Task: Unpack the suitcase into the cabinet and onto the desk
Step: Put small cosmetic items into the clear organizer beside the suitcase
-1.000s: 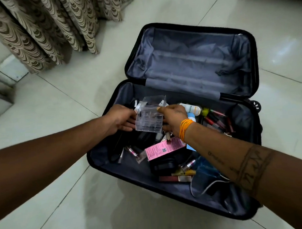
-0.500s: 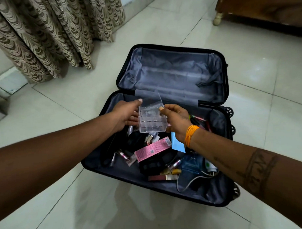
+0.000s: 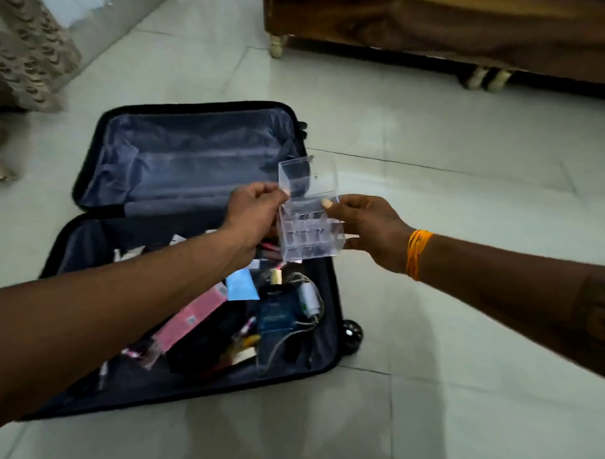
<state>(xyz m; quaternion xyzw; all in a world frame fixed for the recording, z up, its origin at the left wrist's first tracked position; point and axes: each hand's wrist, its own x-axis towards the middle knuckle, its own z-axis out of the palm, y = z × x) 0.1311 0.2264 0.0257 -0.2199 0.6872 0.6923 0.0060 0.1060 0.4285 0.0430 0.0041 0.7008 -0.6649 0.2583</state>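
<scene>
You're holding a clear plastic organizer box w/ small compartments (image 3: 309, 230) in both hands at frame center, just above the right edge of the open black hard-shell suitcase (image 3: 192, 253). Your left hand (image 3: 256, 217) is gripping its left side, fingers curled round the edge; your right hand (image 3: 369, 230) is pinching its right side, thumb on top. The box's lid is standing open. Below, a pink carton (image 3: 191, 319) and a white charger w/ cable (image 3: 308, 299) are lying in the suitcase's lower half. Wooden furniture on small feet (image 3: 441, 28) is sitting upper right; a patterned curtain (image 3: 17, 67) is hanging upper left.
</scene>
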